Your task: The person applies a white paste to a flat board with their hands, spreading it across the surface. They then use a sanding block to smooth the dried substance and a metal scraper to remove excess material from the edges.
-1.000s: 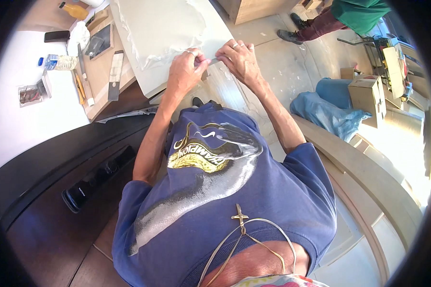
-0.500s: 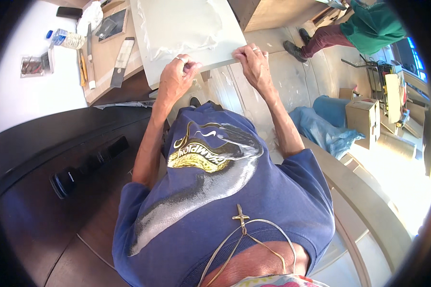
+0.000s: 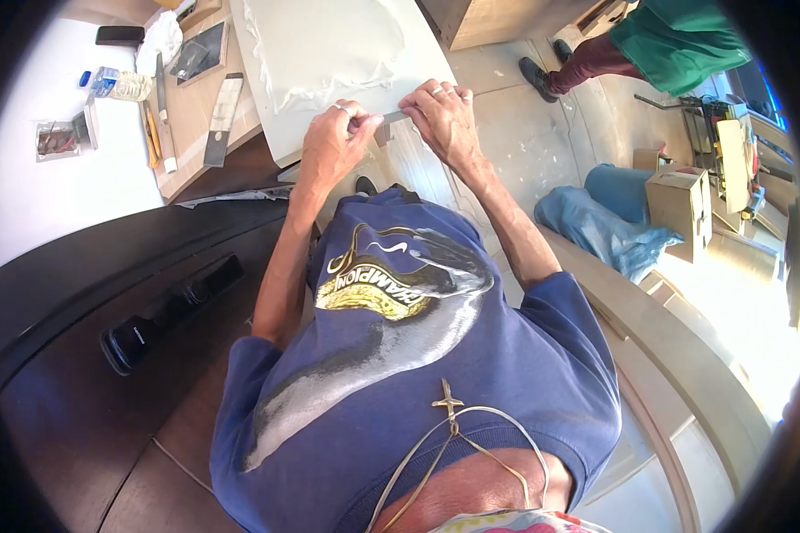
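Note:
A pale flat board [image 3: 284,135] lies in front of me, with a crinkled white border [image 3: 316,96] of paste or film around its middle. At its near edge, my left hand [image 3: 333,142] is closed, thumb against the curled fingers. My right hand [image 3: 446,126], wearing a ring, is closed too, knuckles up, over the same edge a short way to the right. Whatever the fingertips pinch, if anything, is too small or hidden to make out. Left of the board, a wide metal-bladed scraper [image 3: 223,120] rests on a wooden board [image 3: 187,178].
Left are a water bottle [image 3: 120,83], a dark phone-like slab [image 3: 120,35] and a dark framed plate [image 3: 203,55]. A brown surface [image 3: 62,417] bears a black case [image 3: 169,311]. To the right are blue plastic sheeting [image 3: 596,229], a cardboard box [image 3: 677,209] and a person in green [image 3: 676,44].
My right hand has moved left along the board's near edge, closer to my left hand. My left hand has shifted slightly right. Both stay closed.

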A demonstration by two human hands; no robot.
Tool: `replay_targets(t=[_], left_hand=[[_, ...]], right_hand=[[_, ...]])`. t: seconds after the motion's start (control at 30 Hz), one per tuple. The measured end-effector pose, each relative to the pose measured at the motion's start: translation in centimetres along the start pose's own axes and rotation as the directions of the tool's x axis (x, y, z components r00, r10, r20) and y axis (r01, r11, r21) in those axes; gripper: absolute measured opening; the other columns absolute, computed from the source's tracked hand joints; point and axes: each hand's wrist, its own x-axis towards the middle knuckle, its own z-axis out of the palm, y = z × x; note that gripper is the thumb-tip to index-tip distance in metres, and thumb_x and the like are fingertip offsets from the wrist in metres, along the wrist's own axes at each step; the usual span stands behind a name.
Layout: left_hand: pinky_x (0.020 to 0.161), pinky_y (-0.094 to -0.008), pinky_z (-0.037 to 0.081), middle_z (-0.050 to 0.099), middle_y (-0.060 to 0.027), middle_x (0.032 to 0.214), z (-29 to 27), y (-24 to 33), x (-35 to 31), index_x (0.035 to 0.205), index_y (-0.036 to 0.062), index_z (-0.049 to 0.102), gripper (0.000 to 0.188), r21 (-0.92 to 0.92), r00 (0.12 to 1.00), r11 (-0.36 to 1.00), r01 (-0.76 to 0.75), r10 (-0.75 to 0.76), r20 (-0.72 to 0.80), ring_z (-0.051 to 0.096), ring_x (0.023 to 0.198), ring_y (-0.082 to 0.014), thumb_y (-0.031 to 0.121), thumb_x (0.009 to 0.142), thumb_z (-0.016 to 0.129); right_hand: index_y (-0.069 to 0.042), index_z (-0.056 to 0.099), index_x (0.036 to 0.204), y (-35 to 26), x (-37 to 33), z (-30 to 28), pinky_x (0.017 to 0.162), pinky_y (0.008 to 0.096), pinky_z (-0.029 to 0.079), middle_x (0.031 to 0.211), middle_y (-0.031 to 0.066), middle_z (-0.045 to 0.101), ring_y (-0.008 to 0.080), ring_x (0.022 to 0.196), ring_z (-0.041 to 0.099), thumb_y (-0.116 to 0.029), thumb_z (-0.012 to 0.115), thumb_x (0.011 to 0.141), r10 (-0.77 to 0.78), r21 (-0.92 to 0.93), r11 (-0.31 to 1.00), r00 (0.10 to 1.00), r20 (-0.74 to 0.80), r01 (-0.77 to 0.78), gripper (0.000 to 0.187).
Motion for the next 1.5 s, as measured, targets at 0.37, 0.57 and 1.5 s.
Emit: replay_targets(t=[0.37, 0.57, 1.5], left_hand=[[0.071, -0.0339, 0.053, 0.069, -0.0095, 0.087, -1.8, -1.0, -1.8, 0.096, 0.0003, 0.066, 0.022, -0.038, 0.988, 0.993, 0.114, -0.118, -0.099, 0.066, 0.078, -0.0193, 0.02, 0.094, 0.077], [0.072, -0.0364, 0.053, 0.068, -0.0115, 0.086, -3.8, -0.8, -4.1, 0.095, 0.0019, 0.065, 0.024, -0.101, 0.967, 0.974, 0.204, -0.217, -0.13, 0.067, 0.079, -0.0216, 0.022, 0.093, 0.077], [0.077, -0.0397, 0.054, 0.072, -0.015, 0.086, -2.9, -0.5, -6.3, 0.1, 0.001, 0.066, 0.013, -0.015, 0.966, 0.982, 0.186, -0.18, 0.183, 0.07, 0.081, -0.0304, 0.013, 0.098, 0.066]], right_hand=[[-0.005, 0.07, 0.1, 0.1, 1.2, -2.3, 0.09, 0.0492, 0.044, 0.103, 0.0157, 0.069, 0.0358, 0.102, 0.064, -0.02, 0.064, 0.099, 0.191, 0.252, 0.95, 0.982, 0.006, -0.186, 0.016], [0.004, 0.065, 0.105, 3.5, -1.2, -3.6, 0.086, 0.0436, 0.051, 0.097, 0.0244, 0.068, 0.0372, 0.091, 0.066, -0.026, 0.059, 0.105, 0.517, 0.341, 0.797, 0.855, 0.039, -0.498, 0.031], [-0.001, 0.066, 0.103, 1.8, -7.5, 1.2, 0.07, 0.0335, 0.051, 0.084, 0.0073, 0.067, 0.0155, 0.075, 0.06, -0.03, 0.072, 0.101, 0.638, 0.486, 0.662, 0.769, 0.036, -0.571, 0.03]])
